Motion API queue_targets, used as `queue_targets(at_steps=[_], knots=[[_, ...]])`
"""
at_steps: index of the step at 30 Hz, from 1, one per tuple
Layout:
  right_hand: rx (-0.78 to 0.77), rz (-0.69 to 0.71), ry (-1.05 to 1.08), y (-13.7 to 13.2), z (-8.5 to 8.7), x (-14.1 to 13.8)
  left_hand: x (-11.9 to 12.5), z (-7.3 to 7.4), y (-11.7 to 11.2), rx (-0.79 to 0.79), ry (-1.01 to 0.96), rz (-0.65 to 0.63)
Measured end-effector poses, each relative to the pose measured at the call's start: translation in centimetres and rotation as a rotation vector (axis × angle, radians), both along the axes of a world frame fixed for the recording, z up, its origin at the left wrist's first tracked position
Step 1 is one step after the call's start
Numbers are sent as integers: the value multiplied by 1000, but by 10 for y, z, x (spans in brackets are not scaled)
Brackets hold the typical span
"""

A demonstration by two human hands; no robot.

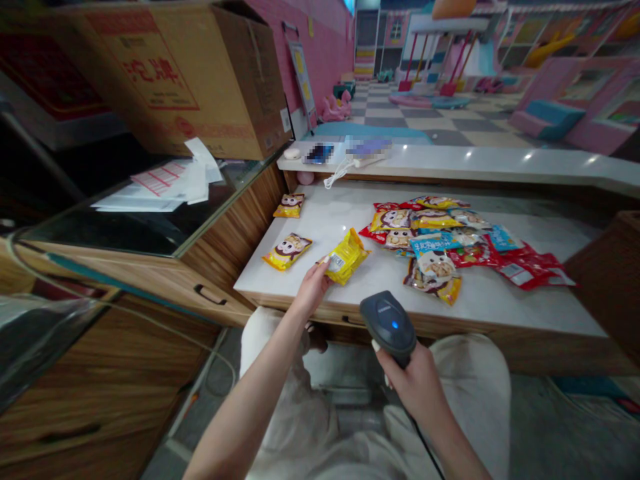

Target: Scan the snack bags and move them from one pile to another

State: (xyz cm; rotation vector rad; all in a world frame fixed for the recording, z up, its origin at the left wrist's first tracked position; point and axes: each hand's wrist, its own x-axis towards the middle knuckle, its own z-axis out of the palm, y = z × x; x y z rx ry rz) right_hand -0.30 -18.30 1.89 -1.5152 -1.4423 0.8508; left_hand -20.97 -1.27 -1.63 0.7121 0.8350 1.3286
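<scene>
White marble countertop in a pink-walled play room bears scattered cartoon-printed snack packets. Left hand touches a yellow foil packet, grip unclear; right hand wraps a black handheld barcode scanner.

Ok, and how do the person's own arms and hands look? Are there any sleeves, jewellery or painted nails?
The left arm and right arm are bare, without sleeves, and no watch or bracelet shows. The left hand and right hand have long, pale fingernails.

- This was a shop counter in a children's play centre.
- A barcode scanner and snack packets showed checkout.
- Pink play houses stood on a checkered floor.
</scene>
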Motion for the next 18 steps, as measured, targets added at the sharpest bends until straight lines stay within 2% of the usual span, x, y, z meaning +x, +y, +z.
queue_targets(at_steps=[4, 9, 18], knots=[[-10, 8, -7, 4, -2, -5, -2, -4, 0, 12, 9, 14], [14, 37, -17, 10, 8, -16, -2, -5, -1, -11, 51, 20], [-4, 77, -21, 11, 12, -22, -1, 0, -3, -14, 140, 16]])
